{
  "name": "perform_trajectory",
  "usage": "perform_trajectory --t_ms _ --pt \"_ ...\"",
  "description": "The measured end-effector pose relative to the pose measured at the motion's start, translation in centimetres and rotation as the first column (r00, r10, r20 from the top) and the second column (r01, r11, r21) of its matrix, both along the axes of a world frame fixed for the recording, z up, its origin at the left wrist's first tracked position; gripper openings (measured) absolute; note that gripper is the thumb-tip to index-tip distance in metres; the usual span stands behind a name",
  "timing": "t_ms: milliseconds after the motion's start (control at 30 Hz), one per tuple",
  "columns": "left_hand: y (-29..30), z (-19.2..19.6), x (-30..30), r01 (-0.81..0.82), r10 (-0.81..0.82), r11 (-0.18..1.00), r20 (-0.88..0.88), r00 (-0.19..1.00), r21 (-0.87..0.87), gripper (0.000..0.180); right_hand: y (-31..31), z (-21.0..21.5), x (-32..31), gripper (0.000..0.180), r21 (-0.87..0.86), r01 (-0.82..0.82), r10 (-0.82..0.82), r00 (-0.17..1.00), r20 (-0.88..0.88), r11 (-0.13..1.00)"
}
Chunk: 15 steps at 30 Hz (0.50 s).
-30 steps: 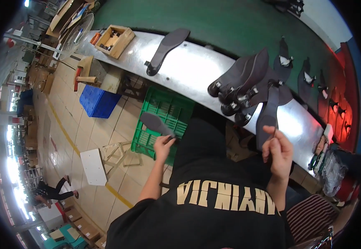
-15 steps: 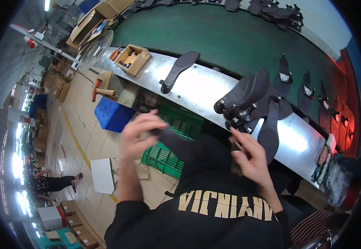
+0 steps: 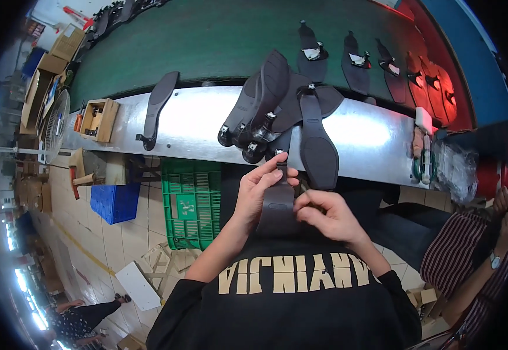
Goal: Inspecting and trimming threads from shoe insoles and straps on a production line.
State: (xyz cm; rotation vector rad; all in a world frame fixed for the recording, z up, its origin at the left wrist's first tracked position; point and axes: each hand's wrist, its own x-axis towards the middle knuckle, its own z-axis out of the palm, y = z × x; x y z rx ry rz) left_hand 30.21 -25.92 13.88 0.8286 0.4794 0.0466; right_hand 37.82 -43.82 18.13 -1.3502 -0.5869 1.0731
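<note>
My left hand (image 3: pixel 253 195) is closed round a dark sandal sole (image 3: pixel 277 209), held upright in front of my chest with its narrow end up at my fingertips. Close to the sole's right edge, my right hand (image 3: pixel 331 217) is curled in a pinch; a thin piece seems to stick out of it, too small to name. Just beyond both hands, a pile of dark sandal soles (image 3: pixel 274 76) with black straps and shiny buckles lies on the metal ledge (image 3: pixel 198 128). One more sole (image 3: pixel 162 96) rests alone on the ledge to the left.
Behind the ledge runs a green belt (image 3: pixel 207 49) carrying several soles (image 3: pixel 356 77), the rightmost under red light. At left are a wooden box (image 3: pixel 109 122) of small parts, a hammer (image 3: pixel 77 178), a blue bin (image 3: pixel 114 204) and a green crate (image 3: pixel 192 230). A co-worker's striped sleeve (image 3: pixel 458 245) is at right.
My left hand has come in from the left with the sole, raising it upright before me. My right hand now works beside it. The view has turned to the right.
</note>
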Motion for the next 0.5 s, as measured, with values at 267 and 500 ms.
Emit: perform_trajectory --t_ms 267,500 --pt "-0.5 0.5 0.4 0.006 -0.005 1.0 -0.029 1.0 0.01 0.038 -1.4 -1.2 1.8 0.043 -0.075 0.172 -0.142 0.942 0.305 0.982" --pt "-1.9 1.1 0.7 0.107 -0.082 0.98 -0.151 0.985 0.167 0.06 -0.7 -0.5 1.6 0.066 -0.099 0.028 -0.019 0.996 0.084 0.995"
